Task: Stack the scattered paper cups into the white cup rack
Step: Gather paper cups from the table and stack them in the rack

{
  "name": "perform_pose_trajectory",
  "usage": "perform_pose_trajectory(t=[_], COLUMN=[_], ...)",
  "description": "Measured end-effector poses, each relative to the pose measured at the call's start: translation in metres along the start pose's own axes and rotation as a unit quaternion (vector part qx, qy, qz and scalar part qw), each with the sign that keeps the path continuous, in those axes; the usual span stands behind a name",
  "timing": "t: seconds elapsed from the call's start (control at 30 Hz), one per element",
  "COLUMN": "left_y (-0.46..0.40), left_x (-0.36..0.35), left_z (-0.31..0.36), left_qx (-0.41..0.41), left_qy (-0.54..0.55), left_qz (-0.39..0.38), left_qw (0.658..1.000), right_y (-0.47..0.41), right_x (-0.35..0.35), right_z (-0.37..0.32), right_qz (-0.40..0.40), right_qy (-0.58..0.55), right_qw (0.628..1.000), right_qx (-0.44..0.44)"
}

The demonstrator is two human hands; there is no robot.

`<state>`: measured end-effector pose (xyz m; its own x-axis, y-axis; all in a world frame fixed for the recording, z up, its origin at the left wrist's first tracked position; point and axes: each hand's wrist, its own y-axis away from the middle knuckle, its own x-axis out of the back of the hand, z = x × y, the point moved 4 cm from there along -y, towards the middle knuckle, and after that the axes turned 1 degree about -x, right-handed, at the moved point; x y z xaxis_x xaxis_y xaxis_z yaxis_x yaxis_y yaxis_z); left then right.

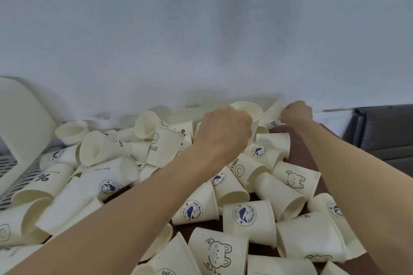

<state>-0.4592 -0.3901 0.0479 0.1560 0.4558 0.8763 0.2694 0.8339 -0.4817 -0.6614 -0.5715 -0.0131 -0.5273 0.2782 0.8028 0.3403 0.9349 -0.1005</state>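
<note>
Several white paper cups (248,216) with printed logos lie scattered in a heap across a dark brown table (299,156). My left hand (223,131) grips an upright cup (250,111) at the back of the heap, near the wall. My right hand (296,113) pinches the edge of a tilted cup (272,114) just to the right of it. The white cup rack (20,123) stands at the far left, only partly in view, with a slotted base.
A pale wall (201,40) rises directly behind the heap. A dark grey padded object (384,131) sits at the far right beyond the table edge. Cups cover most of the table between my forearms and to the left.
</note>
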Motion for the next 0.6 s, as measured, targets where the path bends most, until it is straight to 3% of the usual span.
perform_pose_trajectory(t=[0.23, 0.6], left_y=[0.016, 0.08], left_x=[0.024, 0.103], left_z=[-0.009, -0.021], left_qx=[0.05, 0.099], left_qy=[0.012, 0.025], left_qz=[0.014, 0.056], left_qw=[0.999, 0.993], right_y=[0.058, 0.195], right_x=[0.029, 0.076], right_z=[-0.043, -0.092], right_qz=[0.113, 0.137], right_qy=[0.09, 0.054], right_qw=[0.974, 0.939], right_qx=[0.174, 0.31])
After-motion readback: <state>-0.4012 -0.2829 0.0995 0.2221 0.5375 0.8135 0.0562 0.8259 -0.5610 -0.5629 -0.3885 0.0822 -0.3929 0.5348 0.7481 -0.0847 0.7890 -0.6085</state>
